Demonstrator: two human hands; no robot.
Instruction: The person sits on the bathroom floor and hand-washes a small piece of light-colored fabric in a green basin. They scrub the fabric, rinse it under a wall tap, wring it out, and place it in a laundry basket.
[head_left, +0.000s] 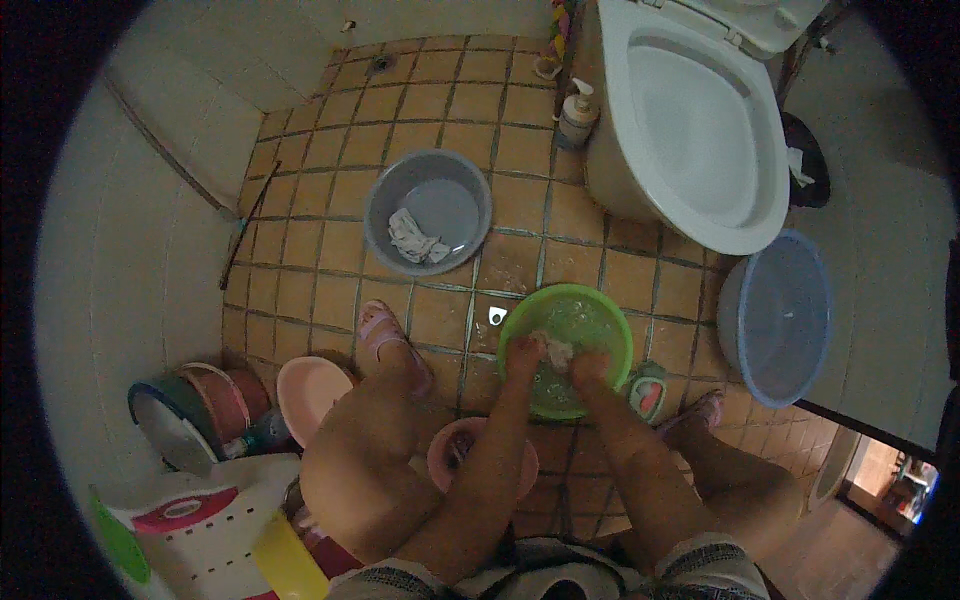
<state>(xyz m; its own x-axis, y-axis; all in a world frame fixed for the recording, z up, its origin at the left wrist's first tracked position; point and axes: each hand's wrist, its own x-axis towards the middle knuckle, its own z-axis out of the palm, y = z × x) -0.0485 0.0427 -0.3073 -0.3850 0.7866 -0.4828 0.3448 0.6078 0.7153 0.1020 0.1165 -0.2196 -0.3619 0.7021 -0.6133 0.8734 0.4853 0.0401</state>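
Between my feet stands a round green basin (628, 341) of water with some bubbles on its surface. My left hand (528, 349) and my right hand (592, 365) are both down in it, gripping a small pale cloth (557, 354) from either side. Blur and water partly hide the fingers. Against the basin's right side lies a green and white soap dish (646, 396) holding a reddish bar. Farther forward on the floor, a grey basin (454, 199) contains a crumpled white cloth (414, 238). Under my left forearm is a small pink basin (529, 466) with dark things in it.
A white toilet (694, 135) stands ahead right, beside a pump bottle (577, 116). A blue basin (784, 322) leans at the right wall. Buckets (229, 405), a peach basin (311, 394) and a white plastic stool or seat (217, 532) crowd the left. The tiled floor (420, 101) has a drain.
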